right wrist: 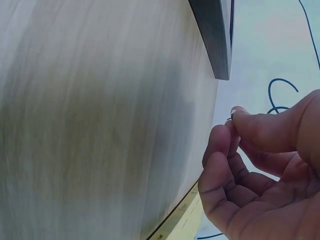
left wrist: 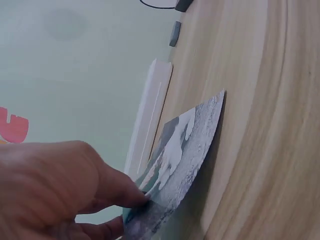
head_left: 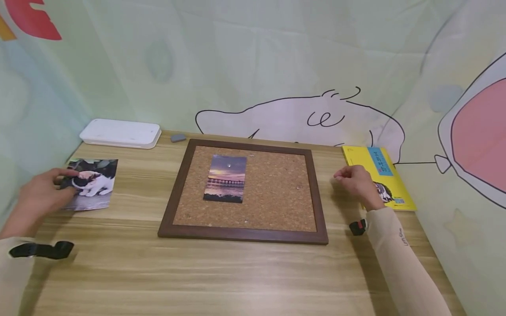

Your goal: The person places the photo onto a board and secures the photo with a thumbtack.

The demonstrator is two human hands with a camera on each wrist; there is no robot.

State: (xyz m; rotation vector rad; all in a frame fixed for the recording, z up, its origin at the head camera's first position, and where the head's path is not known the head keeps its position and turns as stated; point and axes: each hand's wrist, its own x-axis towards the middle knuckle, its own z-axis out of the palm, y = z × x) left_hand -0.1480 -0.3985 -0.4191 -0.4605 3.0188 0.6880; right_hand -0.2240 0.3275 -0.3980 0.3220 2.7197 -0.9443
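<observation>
Left of the corkboard (head_left: 276, 193), the left hand (head_left: 45, 191) has its grip pinching the cat photo (head_left: 96, 186) at one edge. Right of the corkboard, near the yellow book (head_left: 399, 186), the right hand (head_left: 357, 184) pinches a tiny item (right wrist: 230, 118), too small to identify. A sunset photo (head_left: 225, 180) lies on the corkboard's left half.

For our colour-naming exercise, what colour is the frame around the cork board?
The frame is dark brown; it shows best in the head view.

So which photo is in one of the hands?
The cat photo, pinched by the left hand; the sunset pier photo lies on the corkboard, untouched.
</observation>
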